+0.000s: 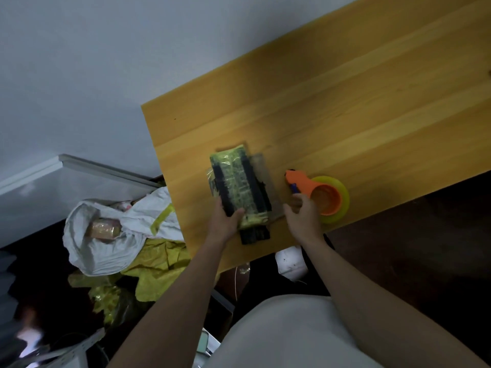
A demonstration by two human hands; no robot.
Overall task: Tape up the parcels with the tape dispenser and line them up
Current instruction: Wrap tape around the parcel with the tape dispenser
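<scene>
A long parcel (240, 185), yellow-green with black bands and shiny clear tape over it, lies on the wooden table (332, 107) near its left front corner. My left hand (227, 216) grips the parcel's near end, thumb across its top. An orange tape dispenser (313, 188) with a yellow-rimmed roll of tape lies on the table just right of the parcel. My right hand (301, 213) is between parcel and dispenser, fingers curled near the dispenser's handle; whether it holds the handle or a strip of tape is unclear.
On the floor to the left of the table sits a white sack (106, 235) holding a wrapped packet (102, 229), with yellow-green plastic bags (156, 266) beside it. A white object (291, 264) lies under the table's front edge. A white wall stands behind.
</scene>
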